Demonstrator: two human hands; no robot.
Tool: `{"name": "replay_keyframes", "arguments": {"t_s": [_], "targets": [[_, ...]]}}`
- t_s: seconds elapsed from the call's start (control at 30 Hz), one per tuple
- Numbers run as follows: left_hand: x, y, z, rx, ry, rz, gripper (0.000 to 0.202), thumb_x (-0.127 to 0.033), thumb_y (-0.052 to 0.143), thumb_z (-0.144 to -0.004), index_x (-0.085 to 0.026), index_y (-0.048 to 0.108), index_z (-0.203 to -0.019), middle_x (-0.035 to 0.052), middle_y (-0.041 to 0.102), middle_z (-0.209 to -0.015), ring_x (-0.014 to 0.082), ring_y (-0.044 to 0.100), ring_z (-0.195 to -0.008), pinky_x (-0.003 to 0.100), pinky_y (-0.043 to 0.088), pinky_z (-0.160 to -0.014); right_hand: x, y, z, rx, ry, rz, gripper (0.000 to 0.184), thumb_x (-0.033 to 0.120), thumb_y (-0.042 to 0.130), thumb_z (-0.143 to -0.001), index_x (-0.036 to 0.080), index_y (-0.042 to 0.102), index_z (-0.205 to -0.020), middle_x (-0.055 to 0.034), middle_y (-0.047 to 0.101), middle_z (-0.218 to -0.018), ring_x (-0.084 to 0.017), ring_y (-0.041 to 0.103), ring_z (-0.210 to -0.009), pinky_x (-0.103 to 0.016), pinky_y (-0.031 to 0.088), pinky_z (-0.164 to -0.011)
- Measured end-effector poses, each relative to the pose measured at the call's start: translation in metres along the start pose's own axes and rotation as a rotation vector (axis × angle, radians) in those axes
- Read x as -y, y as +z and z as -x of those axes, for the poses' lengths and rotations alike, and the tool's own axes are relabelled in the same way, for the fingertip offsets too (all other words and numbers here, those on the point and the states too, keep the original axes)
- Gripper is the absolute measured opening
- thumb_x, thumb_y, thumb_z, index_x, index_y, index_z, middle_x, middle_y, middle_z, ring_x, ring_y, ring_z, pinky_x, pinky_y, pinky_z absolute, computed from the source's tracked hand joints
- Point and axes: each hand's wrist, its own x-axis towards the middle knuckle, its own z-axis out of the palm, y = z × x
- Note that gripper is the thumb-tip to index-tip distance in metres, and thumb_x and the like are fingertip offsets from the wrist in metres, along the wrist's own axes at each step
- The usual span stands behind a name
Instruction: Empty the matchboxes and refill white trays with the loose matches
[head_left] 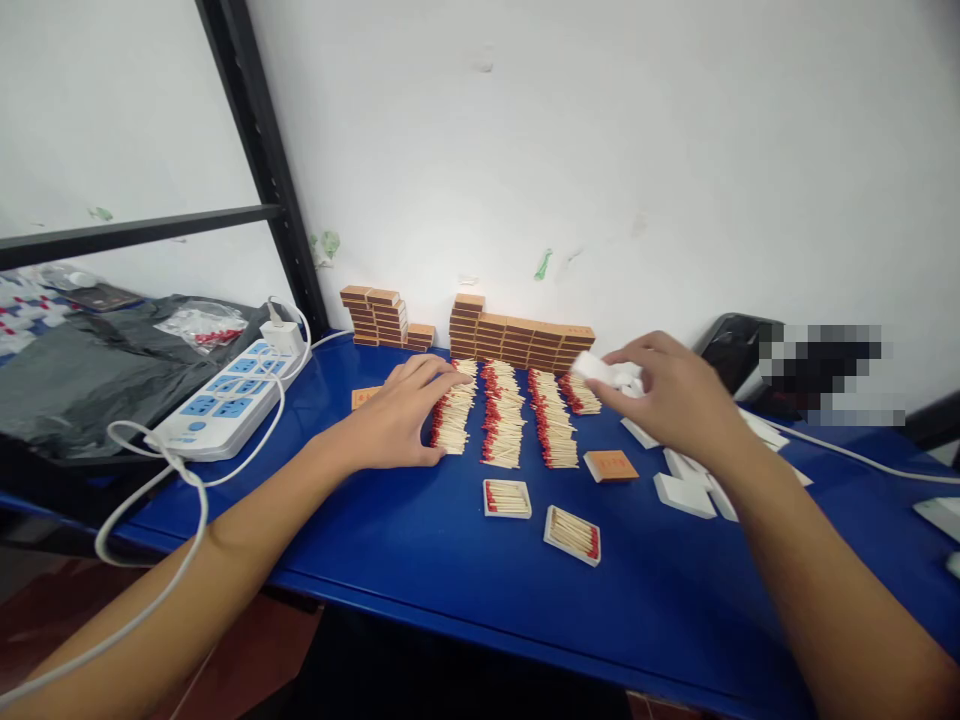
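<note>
My left hand [401, 415] rests at the left side of a row of red-tipped matches [452, 415], thumb and forefinger apart. More match rows lie to its right, one in the middle [502, 420] and another [553, 425] beyond it. Over the right part of the table my right hand [664, 395] is closed on a white matchbox tray [590, 368]; other white pieces show under its fingers. Nearer me are two trays filled with matches, one on the left [507, 498] and one tilted on the right [572, 536]. An orange matchbox sleeve [611, 466] lies below my right hand.
Stacked matchboxes [517, 340] line the wall, with a smaller stack [379, 316] to the left. Loose white trays [684, 495] lie at right. A power strip [225, 400] with a trailing white cable [196, 510] sits left, beside a black metal frame [259, 130].
</note>
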Motion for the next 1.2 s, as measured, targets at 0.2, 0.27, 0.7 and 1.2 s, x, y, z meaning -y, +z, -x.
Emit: {"name": "replay_keyframes", "arguments": {"t_s": [0.2, 0.27, 0.7, 1.2], "targets": [[-0.001, 0.000, -0.001, 0.010, 0.003, 0.005, 0.086, -0.033, 0.081, -0.080, -0.027, 0.043, -0.157, 0.0138, 0.049, -0.156, 0.0382, 0.037, -0.150, 0.059, 0.035, -0.124, -0.095, -0.038, 0.014, 0.071, 0.292, 0.214, 0.044, 0.066, 0.067, -0.088, 0.022, 0.072, -0.090, -0.0223, 0.070, -0.105, -0.038, 0.064, -0.091, -0.050, 0.045, -0.074], [-0.002, -0.001, -0.001, 0.019, -0.009, 0.006, 0.085, -0.037, 0.081, -0.081, -0.026, 0.044, -0.157, 0.0140, 0.048, -0.157, 0.0390, 0.036, -0.151, 0.060, 0.034, -0.125, -0.117, -0.045, 0.016, 0.134, 0.402, 0.209, 0.043, 0.068, 0.072, -0.082, 0.025, 0.070, -0.081, -0.0180, 0.070, -0.091, -0.036, 0.063, -0.081, -0.052, 0.046, -0.071], [-0.013, 0.005, -0.005, -0.069, -0.009, 0.042, 0.058, -0.039, 0.076, -0.087, -0.023, 0.060, -0.141, 0.0131, 0.058, -0.148, 0.0367, 0.043, -0.146, 0.059, 0.037, -0.123, -0.023, -0.032, 0.009, 0.364, 0.099, -0.185, 0.033, 0.056, 0.076, -0.085, 0.025, 0.079, -0.097, -0.0078, 0.074, -0.088, -0.024, 0.063, -0.077, -0.038, 0.048, -0.069], [-0.020, 0.012, -0.008, -0.131, 0.083, 0.111, 0.027, -0.035, 0.073, -0.090, -0.024, 0.070, -0.115, 0.0104, 0.069, -0.129, 0.0323, 0.054, -0.133, 0.054, 0.045, -0.115, 0.094, 0.014, 0.056, 0.642, -0.259, -0.331, 0.020, 0.028, 0.079, -0.091, 0.024, 0.070, -0.108, -0.0048, 0.071, -0.116, -0.024, 0.067, -0.102, -0.036, 0.052, -0.085]]}}
